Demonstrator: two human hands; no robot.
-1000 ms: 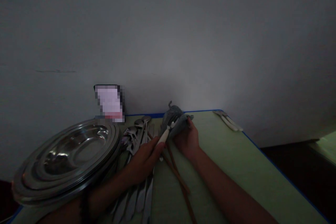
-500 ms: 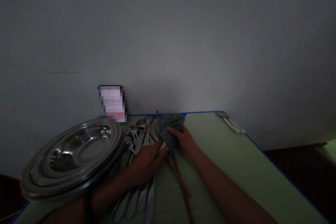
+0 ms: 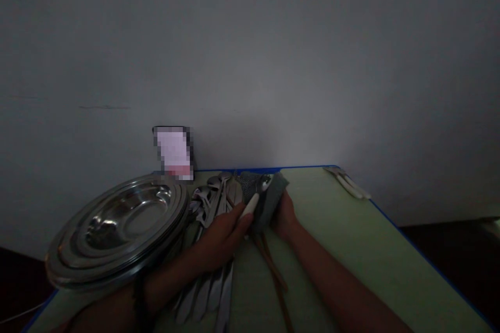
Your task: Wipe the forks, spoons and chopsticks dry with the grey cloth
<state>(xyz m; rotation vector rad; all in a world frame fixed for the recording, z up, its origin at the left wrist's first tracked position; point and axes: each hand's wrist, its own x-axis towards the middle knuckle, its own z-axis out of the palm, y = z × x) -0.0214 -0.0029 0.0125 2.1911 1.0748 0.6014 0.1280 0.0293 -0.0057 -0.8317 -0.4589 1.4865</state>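
While the left hand's grip is clamped on a utensil right of the plates, the right hand's clamps a cloth against it.

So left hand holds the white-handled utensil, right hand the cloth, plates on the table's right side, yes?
No: the plates sit on the table's left side, as the head view shows. The left hand does hold the white-handled utensil, the right hand the cloth.

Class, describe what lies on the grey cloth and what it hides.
A white-handled utensil, held by the left hand, rests its metal head on the grey cloth. The cloth hides most fingers of the right hand; anything else beneath is unseen.
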